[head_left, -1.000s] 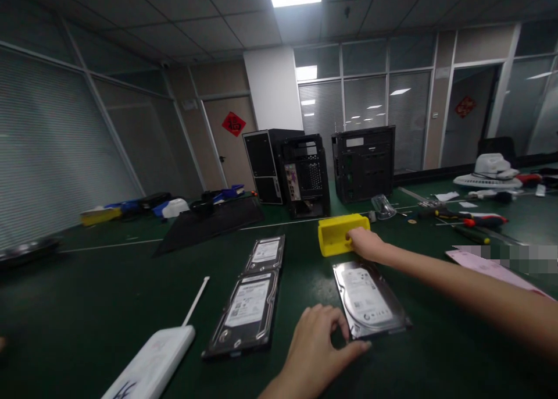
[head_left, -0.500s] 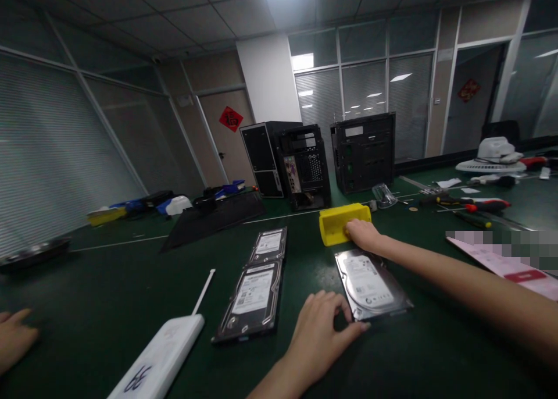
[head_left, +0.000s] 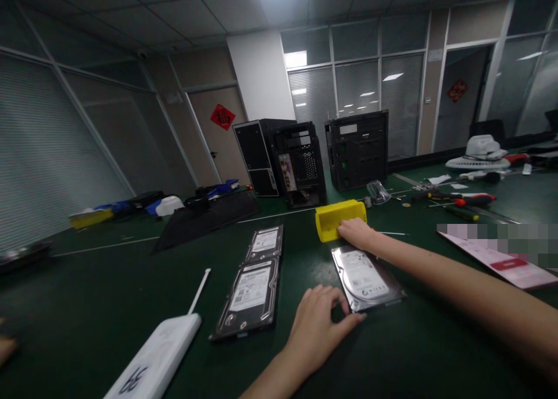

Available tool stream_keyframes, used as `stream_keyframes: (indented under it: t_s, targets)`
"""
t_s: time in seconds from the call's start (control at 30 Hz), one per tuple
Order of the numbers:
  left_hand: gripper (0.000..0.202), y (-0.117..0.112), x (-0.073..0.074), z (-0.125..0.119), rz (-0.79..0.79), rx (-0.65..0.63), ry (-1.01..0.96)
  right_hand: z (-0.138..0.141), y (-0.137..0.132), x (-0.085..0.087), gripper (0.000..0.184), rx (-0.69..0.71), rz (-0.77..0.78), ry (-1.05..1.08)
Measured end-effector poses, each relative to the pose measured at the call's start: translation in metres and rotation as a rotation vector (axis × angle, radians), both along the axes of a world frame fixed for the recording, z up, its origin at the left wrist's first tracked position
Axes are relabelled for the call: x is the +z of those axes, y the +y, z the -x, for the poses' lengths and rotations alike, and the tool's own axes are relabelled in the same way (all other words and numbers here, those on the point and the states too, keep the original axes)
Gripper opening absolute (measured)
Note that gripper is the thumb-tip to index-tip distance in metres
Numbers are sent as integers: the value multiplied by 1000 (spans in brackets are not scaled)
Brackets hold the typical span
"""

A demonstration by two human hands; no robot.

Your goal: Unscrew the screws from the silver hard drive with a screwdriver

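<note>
A silver hard drive with a white label lies flat on the green table. My left hand is at its near left corner, thumb and forefinger closed about the edge. Beyond the drive, my right hand reaches into a yellow open-fronted bin. Its fingers are curled inside, and what they hold, if anything, is hidden. Two more hard drives, a nearer one and a farther one, lie end to end left of my hands.
A white power bank-like block marked in ink lies front left. Black computer cases stand at the back. Screwdrivers and a pink sheet are at right. A thin pale rod shows behind my right wrist. Someone's blurred hand is at the left edge.
The whole view has shifted slightly left. The thin rod has come into sight beside my right wrist. The other person's hand has drawn back left. Both my hands keep their places.
</note>
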State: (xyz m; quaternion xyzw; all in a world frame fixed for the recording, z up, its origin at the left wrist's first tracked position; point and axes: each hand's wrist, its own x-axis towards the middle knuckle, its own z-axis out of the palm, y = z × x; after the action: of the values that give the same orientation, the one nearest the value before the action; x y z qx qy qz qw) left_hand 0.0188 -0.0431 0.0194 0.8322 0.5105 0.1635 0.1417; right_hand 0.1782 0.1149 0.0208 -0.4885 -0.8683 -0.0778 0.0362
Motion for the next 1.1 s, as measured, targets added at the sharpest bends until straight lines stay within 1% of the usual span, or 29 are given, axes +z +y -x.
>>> stream_keyframes:
  t_s: [0.1, 0.27, 0.47, 0.57, 0.67, 0.7, 0.73, 0.77, 0.8, 0.87, 0.9, 0.97, 1.03, 1.1]
  targets:
    - [31, 1, 0, 0, -4, 0, 8, 0, -3, 3, 30, -14, -40, -1]
    - [34, 3, -2, 1, -14, -7, 3, 3, -8, 7, 27, -70, -56, 1]
    - [35, 7, -6, 4, -44, -23, -4, 9, -10, 9, 28, -151, -63, 87]
    - [35, 8, -6, 4, -42, -26, -8, 0, -19, 14, 27, -206, -93, 148]
    - [35, 9, -6, 4, -34, -28, -11, -24, -39, 22, 24, -231, -92, 279]
    - [35, 9, -6, 4, -33, -32, -12, -34, -48, 24, 23, -213, 13, 489]
    - [35, 10, -6, 4, -34, -38, -15, -44, -57, 26, 26, -175, 173, 701]
    - [35, 10, -6, 4, -37, -45, -20, -53, -67, 27, 30, -188, 347, 887]
    - [34, 10, -6, 4, -41, -50, -25, -62, -76, 27, 34, -185, 533, 1043]
    - [34, 11, -4, 3, -49, -54, -31, -76, -92, 24, 36, -204, 790, 1289]
    - [34, 11, -4, 3, -52, -54, -29, -81, -100, 21, 37, -217, 905, 1354]
    - [33, 11, -3, 3, -56, -52, -22, -88, -111, 12, 40, -252, 1040, 1439]
    - [33, 11, -1, 3, -53, -52, -17, -92, -120, 4, 40, -290, 1097, 1454]
    - [32, 11, 0, 2, -46, -55, -17, -98, -126, -1, 38, -296, 1109, 1418]
